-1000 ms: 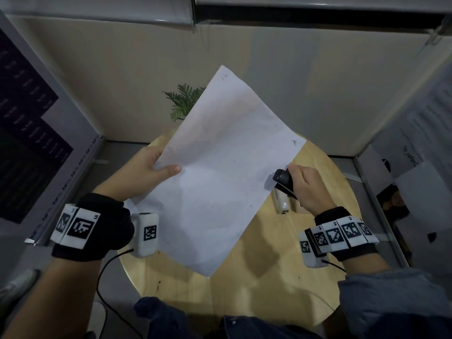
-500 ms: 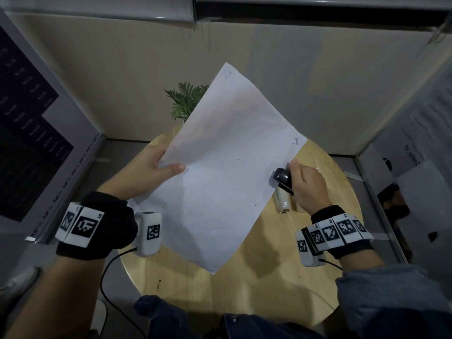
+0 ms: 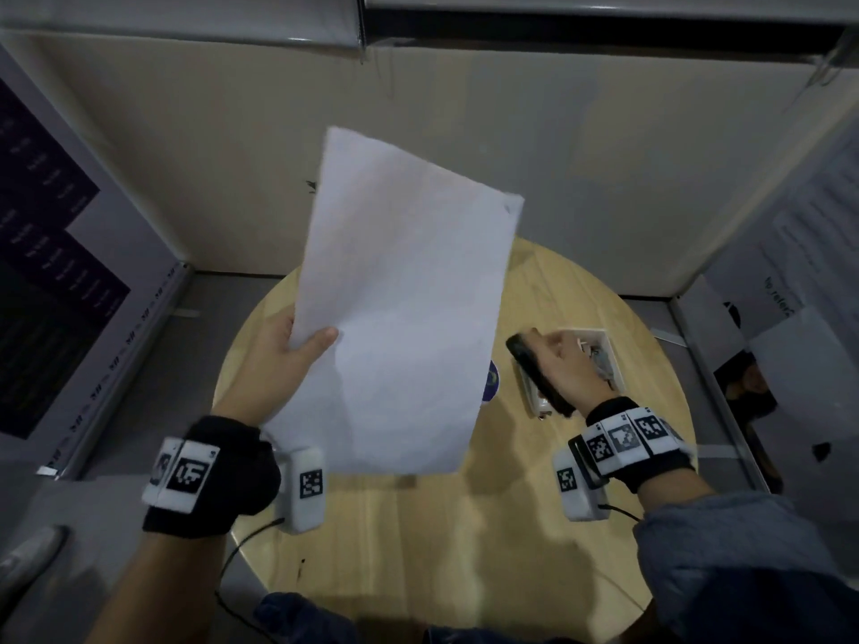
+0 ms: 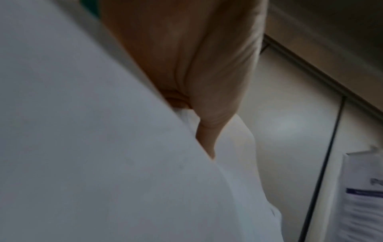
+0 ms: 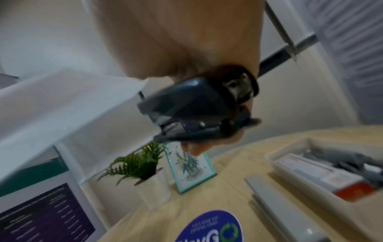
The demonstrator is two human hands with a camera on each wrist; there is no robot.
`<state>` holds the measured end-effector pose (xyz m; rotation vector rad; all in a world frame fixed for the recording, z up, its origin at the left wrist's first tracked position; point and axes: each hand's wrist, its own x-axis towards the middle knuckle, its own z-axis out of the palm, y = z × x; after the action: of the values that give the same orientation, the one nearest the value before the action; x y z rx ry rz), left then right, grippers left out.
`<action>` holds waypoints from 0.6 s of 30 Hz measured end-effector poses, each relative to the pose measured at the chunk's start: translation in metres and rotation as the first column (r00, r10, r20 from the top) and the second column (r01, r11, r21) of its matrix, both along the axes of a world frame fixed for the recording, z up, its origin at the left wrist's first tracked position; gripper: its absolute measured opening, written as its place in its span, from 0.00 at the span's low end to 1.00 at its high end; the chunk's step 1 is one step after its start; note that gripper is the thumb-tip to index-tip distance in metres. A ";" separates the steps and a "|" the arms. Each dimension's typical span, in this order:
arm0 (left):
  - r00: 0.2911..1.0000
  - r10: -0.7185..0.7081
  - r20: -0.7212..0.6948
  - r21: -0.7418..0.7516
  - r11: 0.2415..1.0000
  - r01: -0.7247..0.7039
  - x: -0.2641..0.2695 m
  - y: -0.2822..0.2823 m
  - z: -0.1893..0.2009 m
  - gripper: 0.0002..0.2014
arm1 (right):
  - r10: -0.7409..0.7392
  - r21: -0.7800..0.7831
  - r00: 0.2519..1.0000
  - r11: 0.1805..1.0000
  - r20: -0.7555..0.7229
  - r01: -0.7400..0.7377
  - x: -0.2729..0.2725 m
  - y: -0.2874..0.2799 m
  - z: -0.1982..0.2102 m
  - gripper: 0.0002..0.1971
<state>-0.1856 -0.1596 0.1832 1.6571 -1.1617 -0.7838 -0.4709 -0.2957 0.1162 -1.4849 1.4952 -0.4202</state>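
Observation:
My left hand (image 3: 297, 346) pinches a white sheet of paper (image 3: 399, 309) by its left edge, thumb on top, and holds it up above the round wooden table (image 3: 465, 527). In the left wrist view the paper (image 4: 103, 147) fills the frame with my thumb (image 4: 207, 114) pressed on it. My right hand (image 3: 564, 369) grips a black stapler (image 3: 534, 369), lifted off the table and clear of the paper's right edge. The right wrist view shows the stapler (image 5: 192, 111) in my fingers, with the paper (image 5: 62, 106) to its left.
A white tray (image 3: 613, 360) with small items lies behind my right hand, a grey bar (image 5: 277, 206) beside it. A potted fern (image 5: 140, 167), a framed picture (image 5: 188, 168) and a round blue sticker (image 5: 211, 227) are on the table. Partition walls (image 3: 511, 132) enclose it.
The paper has swung more upright and away from the stapler. My right hand with the stapler has drawn back to the right, apart from the paper's edge.

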 end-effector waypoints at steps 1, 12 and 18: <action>0.998 0.050 -0.036 -0.033 0.998 -0.051 -0.003 0.001 -0.004 0.13 | 0.014 0.048 1.000 0.999 -0.022 -0.013 0.002 -0.004 -0.012 0.27; 0.936 0.277 -0.216 0.008 0.960 -0.282 -0.010 0.013 -0.052 0.11 | 0.065 0.026 0.801 0.998 -0.595 -0.061 0.050 -0.027 -0.107 0.26; 0.933 0.290 -0.215 0.031 0.956 -0.290 -0.008 0.009 -0.053 0.11 | 0.078 0.019 0.736 0.996 -0.672 -0.087 0.050 -0.028 -0.116 0.28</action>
<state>-0.1934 -0.1502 0.1307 1.6482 -0.7430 -0.7515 -0.4214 -0.3235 0.0001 -1.8146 1.9668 0.2090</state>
